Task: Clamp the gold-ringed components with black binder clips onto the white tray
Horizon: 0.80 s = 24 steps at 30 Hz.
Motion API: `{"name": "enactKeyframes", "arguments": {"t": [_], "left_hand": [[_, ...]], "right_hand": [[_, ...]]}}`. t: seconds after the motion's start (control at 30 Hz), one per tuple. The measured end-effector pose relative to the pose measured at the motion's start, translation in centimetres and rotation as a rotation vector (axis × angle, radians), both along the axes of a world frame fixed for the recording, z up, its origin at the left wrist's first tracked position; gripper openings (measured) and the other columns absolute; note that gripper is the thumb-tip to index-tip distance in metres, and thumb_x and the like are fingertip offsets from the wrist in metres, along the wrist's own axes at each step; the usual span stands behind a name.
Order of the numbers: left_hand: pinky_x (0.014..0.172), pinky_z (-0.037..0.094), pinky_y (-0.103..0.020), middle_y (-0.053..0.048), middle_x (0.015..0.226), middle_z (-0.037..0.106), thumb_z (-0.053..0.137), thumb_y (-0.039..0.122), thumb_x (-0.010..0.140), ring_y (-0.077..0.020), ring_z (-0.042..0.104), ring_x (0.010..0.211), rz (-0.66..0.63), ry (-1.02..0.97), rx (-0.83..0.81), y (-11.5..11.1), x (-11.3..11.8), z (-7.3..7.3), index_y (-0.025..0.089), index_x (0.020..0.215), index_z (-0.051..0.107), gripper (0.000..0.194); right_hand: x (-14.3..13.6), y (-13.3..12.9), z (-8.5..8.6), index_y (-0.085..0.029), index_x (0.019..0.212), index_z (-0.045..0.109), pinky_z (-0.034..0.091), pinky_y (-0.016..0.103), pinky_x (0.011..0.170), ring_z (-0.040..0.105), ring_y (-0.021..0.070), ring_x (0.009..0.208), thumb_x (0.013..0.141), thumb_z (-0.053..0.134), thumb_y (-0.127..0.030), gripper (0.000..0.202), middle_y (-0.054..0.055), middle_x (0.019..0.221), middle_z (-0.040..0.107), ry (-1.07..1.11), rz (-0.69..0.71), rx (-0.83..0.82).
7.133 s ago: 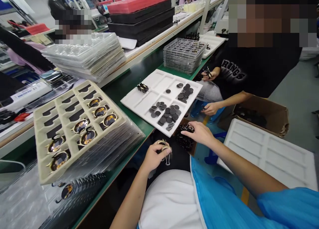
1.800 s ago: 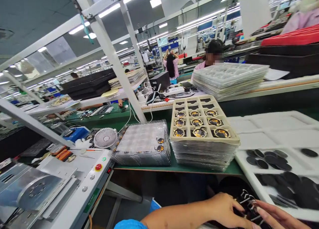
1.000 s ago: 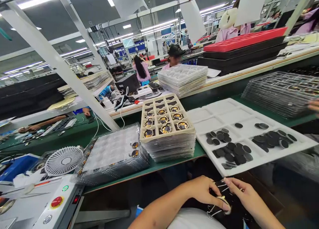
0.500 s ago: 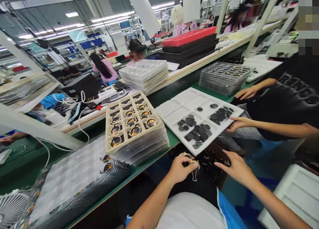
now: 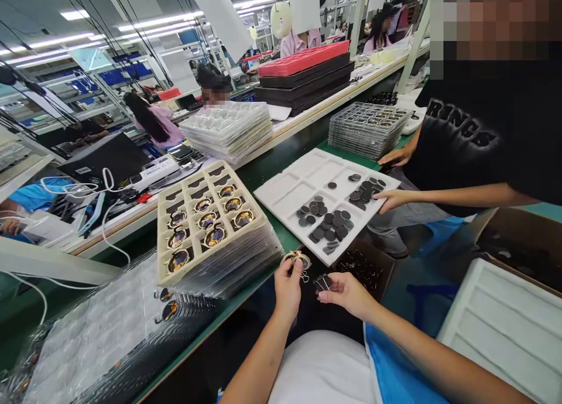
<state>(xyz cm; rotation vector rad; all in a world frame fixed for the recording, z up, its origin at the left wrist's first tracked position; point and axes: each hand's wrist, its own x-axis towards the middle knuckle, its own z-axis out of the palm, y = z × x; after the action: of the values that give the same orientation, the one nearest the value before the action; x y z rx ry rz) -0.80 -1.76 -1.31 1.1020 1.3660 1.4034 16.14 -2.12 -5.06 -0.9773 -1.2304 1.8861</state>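
1. Head view, left hand [image 5: 288,284]: thumb and fingers pinched together on a gold ring-shaped piece [image 5: 302,260], a wire loop [image 5: 304,276] hanging below; we place it just in front of the green bench [image 5: 284,238]
2. Right hand [image 5: 350,293]: fingertips drawn closed on a black clip [image 5: 322,283], which we note beside the gold piece, the two apart
3. Brown box [image 5: 389,280]: beyond the right hand, holding small dark, glinting items we cannot tell one from another
4. White tray [image 5: 290,187]: on the bench, one corner jutting past its edge; we see dark discs [image 5: 336,225] lying loose in several compartments
5. Co-worker's hand [image 5: 390,199]: at the white tray's right edge
6. Cream tray [image 5: 160,243]: atop a stack of clear trays [image 5: 237,263]; we count nine gold-rimmed round pieces [image 5: 208,219] in its pockets
7. Gridded trays [image 5: 366,132]: stacked beyond the white tray
8. Red tray [image 5: 302,60]: on the raised shelf, resting on black trays [image 5: 302,93]
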Motion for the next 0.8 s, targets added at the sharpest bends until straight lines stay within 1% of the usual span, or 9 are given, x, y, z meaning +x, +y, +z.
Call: {"name": "enactKeyframes", "arguments": {"t": [0.07, 0.13, 0.2, 0.27, 0.33, 0.47, 0.63, 0.73, 0.8], "left_hand": [[0.091, 0.047, -0.034, -0.008, 0.095, 0.074, 0.070, 0.061, 0.085, -0.0240, 0.064, 0.097, -0.042, -0.043, -0.022, 0.0, 0.6, 0.1, 0.017, 0.082, 0.077, 0.044], [0.090, 0.048, -0.034, -0.008, 0.096, 0.073, 0.071, 0.062, 0.084, -0.0243, 0.063, 0.098, -0.126, -0.095, -0.042, -0.2, 1.5, 0.0, 0.017, 0.080, 0.076, 0.045], [0.092, 0.047, -0.034, -0.009, 0.100, 0.072, 0.070, 0.063, 0.084, -0.0252, 0.063, 0.102, -0.189, -0.154, -0.058, -0.3, 2.2, -0.2, 0.017, 0.080, 0.076, 0.046], [0.096, 0.046, -0.034, -0.009, 0.105, 0.072, 0.070, 0.063, 0.084, -0.0264, 0.062, 0.108, -0.215, -0.191, -0.070, -0.4, 2.8, -0.4, 0.017, 0.080, 0.076, 0.046], [0.095, 0.046, -0.034, -0.009, 0.106, 0.071, 0.071, 0.064, 0.083, -0.0260, 0.062, 0.108, -0.220, -0.205, -0.086, -0.3, 3.2, -0.5, 0.017, 0.079, 0.075, 0.048], [0.079, 0.049, -0.030, -0.007, 0.091, 0.070, 0.071, 0.067, 0.081, -0.0205, 0.062, 0.087, -0.209, -0.250, -0.145, 0.1, 4.2, -0.7, 0.016, 0.081, 0.075, 0.051], [0.093, 0.049, -0.033, -0.007, 0.097, 0.073, 0.071, 0.062, 0.084, -0.0217, 0.064, 0.097, -0.139, -0.270, -0.092, 1.2, 4.7, -1.1, 0.016, 0.092, 0.077, 0.046], [0.092, 0.050, -0.032, -0.007, 0.096, 0.072, 0.071, 0.060, 0.085, -0.0211, 0.064, 0.097, -0.090, -0.281, -0.088, 2.1, 3.9, -0.9, 0.016, 0.092, 0.077, 0.045], [0.086, 0.051, -0.030, -0.006, 0.091, 0.070, 0.073, 0.059, 0.083, -0.0195, 0.064, 0.091, -0.096, -0.249, -0.120, 2.7, 3.3, -0.5, 0.016, 0.088, 0.077, 0.043]], "right_hand": [[-0.4, -0.2, 0.2, -0.018, 0.101, 0.067, 0.058, 0.034, 0.068, 0.068, 0.0196, 0.073, 0.065, 0.090, -0.052, 0.055, 0.003, 0.087, 0.070, 0.061, 0.008, -0.030], [-1.0, -0.3, 0.4, -0.019, 0.104, 0.065, 0.052, 0.028, 0.055, 0.061, 0.0162, 0.064, 0.071, 0.085, -0.056, 0.053, 0.000, 0.078, 0.065, 0.024, -0.032, 0.019], [-1.4, -0.3, 0.5, -0.017, 0.092, 0.066, 0.043, 0.025, 0.051, 0.053, 0.0134, 0.058, 0.080, 0.077, -0.059, 0.044, -0.002, 0.068, 0.059, -0.091, -0.092, 0.145], [-1.3, -0.1, 0.4, -0.016, 0.078, 0.064, 0.039, 0.025, 0.053, 0.049, 0.0125, 0.057, 0.085, 0.072, -0.059, 0.044, -0.002, 0.062, 0.057, -0.178, -0.130, 0.240], [-0.9, 0.0, 0.3, -0.017, 0.070, 0.061, 0.037, 0.026, 0.053, 0.049, 0.0126, 0.054, 0.086, 0.069, -0.061, 0.047, -0.001, 0.057, 0.057, -0.198, -0.135, 0.250], [0.4, 0.1, 0.3, -0.019, 0.066, 0.059, 0.038, 0.026, 0.051, 0.052, 0.0136, 0.050, 0.085, 0.068, -0.064, 0.050, 0.000, 0.053, 0.058, -0.191, -0.121, 0.186], [2.3, -0.2, 0.1, -0.021, 0.063, 0.055, 0.040, 0.026, 0.051, 0.054, 0.0143, 0.049, 0.086, 0.065, -0.063, 0.049, 0.000, 0.052, 0.060, -0.274, -0.129, 0.166], [5.3, 0.3, -0.7, -0.021, 0.066, 0.056, 0.045, 0.029, 0.054, 0.060, 0.0186, 0.053, 0.089, 0.056, -0.063, 0.048, 0.003, 0.056, 0.064, -0.496, -0.164, 0.177], [7.9, 1.2, -1.2, -0.020, 0.074, 0.062, 0.051, 0.034, 0.062, 0.068, 0.0258, 0.065, 0.086, 0.060, -0.062, 0.043, 0.008, 0.069, 0.071, -0.787, -0.212, 0.213]]}}
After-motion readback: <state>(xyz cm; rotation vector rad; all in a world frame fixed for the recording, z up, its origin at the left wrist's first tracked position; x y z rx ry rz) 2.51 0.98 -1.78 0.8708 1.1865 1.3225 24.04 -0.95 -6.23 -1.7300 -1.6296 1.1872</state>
